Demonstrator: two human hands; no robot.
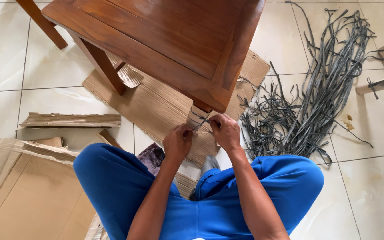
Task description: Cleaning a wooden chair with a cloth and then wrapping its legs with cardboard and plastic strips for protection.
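- Grey plastic strap (202,120) crosses the cardboard-wrapped table leg (196,116), near corner of the wooden table (165,40).
- Left hand (177,142) and right hand (225,131) each pinch a strap end.
- Strap likely light, thin, slippery, springy; grip close to the leg.

The wooden table (165,40) overhung the wrapped leg (196,116), closing off room above both hands. A heap of grey straps (307,102) crowded the floor rightward; cardboard pieces (70,120) littered the left, bare tile (370,195) lay open beyond.
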